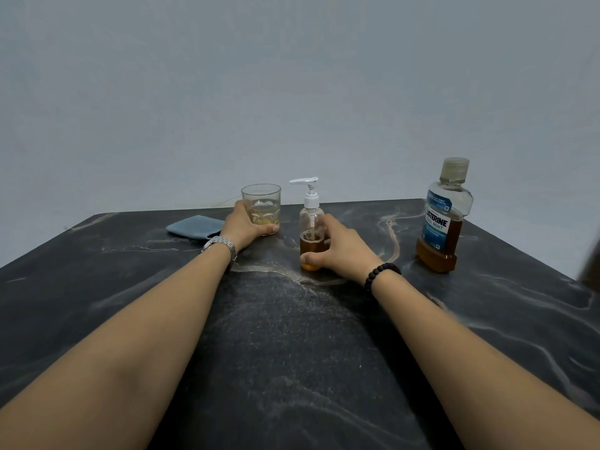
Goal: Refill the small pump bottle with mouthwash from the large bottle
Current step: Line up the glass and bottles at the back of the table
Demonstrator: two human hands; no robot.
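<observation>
Blue cloth (194,226) flat on dark marble table (292,352), 10 o'clock from frame centre. Just right of it: left hand (242,227), fingers curled round clear glass (262,207), little pale liquid in bottom. Small pump bottle (311,227) upright, 12 o'clock, pump on, amber fill roughly one-third; right hand (337,250) grips its lower body, thumb across front. Large bottle (444,219) upright, capped, 2 o'clock, well apart from hands, amber liquid low.

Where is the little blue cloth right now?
In the head view, the blue cloth lies flat on the dark table at the far left, just left of the left hand that holds the glass.
</observation>
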